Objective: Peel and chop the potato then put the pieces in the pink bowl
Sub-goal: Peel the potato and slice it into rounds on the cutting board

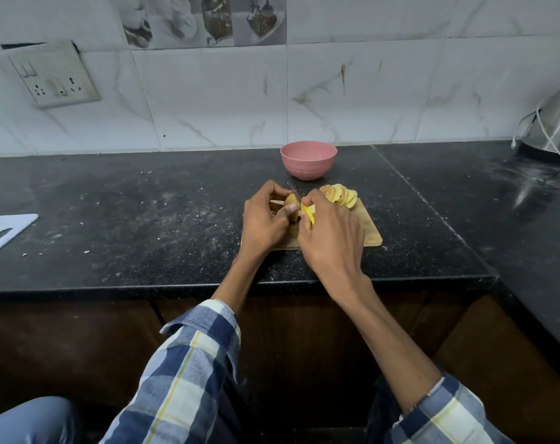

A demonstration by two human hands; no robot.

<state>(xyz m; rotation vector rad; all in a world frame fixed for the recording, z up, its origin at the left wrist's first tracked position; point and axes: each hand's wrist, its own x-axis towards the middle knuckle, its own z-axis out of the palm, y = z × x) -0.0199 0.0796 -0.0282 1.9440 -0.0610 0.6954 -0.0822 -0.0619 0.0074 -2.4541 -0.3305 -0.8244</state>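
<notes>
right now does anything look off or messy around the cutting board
Yes. The potato slices still show brown skin at their edges, so they look unpeeled. Pale crumbs and dusty smears speckle the black counter. The pink bowl looks empty.

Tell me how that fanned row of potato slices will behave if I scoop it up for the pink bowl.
The potato slices overlap loosely on the cutting board, so they will probably slide apart. Their cut faces look moist, likely slippery. They seem stiff, not floppy.

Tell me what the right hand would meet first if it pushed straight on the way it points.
Probably the potato piece gripped by the left hand; the right hand and its knife aim at it, though depth is unclear.
</notes>
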